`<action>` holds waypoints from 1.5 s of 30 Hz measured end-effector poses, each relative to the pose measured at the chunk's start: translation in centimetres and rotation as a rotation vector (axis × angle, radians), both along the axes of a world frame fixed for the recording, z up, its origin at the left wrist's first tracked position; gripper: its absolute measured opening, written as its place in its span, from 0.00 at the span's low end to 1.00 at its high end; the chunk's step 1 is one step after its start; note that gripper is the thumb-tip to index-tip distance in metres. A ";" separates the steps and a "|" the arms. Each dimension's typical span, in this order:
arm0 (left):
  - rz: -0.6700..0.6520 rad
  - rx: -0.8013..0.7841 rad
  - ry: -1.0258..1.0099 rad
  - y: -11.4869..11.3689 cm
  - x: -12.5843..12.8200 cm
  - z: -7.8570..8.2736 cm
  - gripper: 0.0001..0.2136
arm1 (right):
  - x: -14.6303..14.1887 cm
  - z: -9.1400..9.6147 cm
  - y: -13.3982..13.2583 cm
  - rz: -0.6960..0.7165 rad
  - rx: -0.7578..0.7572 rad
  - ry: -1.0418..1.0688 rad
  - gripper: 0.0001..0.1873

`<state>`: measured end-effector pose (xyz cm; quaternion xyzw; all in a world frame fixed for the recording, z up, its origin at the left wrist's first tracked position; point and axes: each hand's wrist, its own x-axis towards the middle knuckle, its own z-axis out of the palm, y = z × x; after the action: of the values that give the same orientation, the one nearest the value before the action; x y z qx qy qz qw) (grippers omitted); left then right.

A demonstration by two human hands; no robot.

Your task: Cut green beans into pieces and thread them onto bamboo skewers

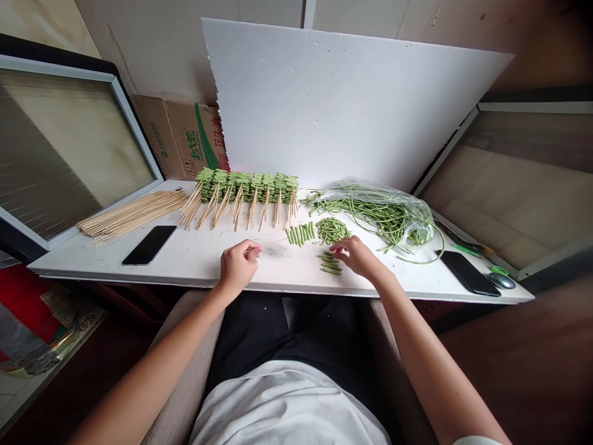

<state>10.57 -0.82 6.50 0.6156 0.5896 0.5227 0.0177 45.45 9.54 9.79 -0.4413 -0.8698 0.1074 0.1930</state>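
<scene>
My left hand [239, 262] is closed around the near end of a bamboo skewer [273, 241]. Pieces of cut long bean [301, 233] sit side by side on its far end, low over the white table. My right hand [356, 254] has its fingers bent together, with the tips at the upper end of a short row of cut bean pieces [330, 269]. They appear to pinch one piece there, though the fingers partly cover it. Just beyond my right fingers lies a loose heap of cut bean pieces [332, 229].
Finished bean skewers [250, 185] are stacked along the back. Bare skewers [134, 213] and a phone [149, 245] lie left. At right are whole long beans in a plastic bag [384, 210] and another phone [470, 272]. A white foam board [343, 105] stands behind.
</scene>
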 end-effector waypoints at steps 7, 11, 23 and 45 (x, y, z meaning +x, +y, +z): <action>-0.013 0.008 -0.015 0.0 0.0 0.1 0.09 | 0.4 0.8 -0.1 0.005 -0.004 0.006 0.07; -0.014 0.011 -0.012 0.0 0.0 0.0 0.09 | 0.5 1.9 -0.8 0.021 -0.213 -0.035 0.07; -0.012 0.002 -0.008 0.0 0.1 0.1 0.08 | -0.7 2.6 -2.3 -0.022 -0.329 -0.082 0.02; -0.088 0.116 0.011 -1.1 1.3 1.4 0.09 | -2.4 2.2 -2.1 0.038 -0.863 1.156 0.18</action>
<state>11.89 -1.92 7.87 0.6437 0.5307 0.5513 0.0019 43.01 7.47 12.02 -0.3357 -0.5161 0.6611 0.4287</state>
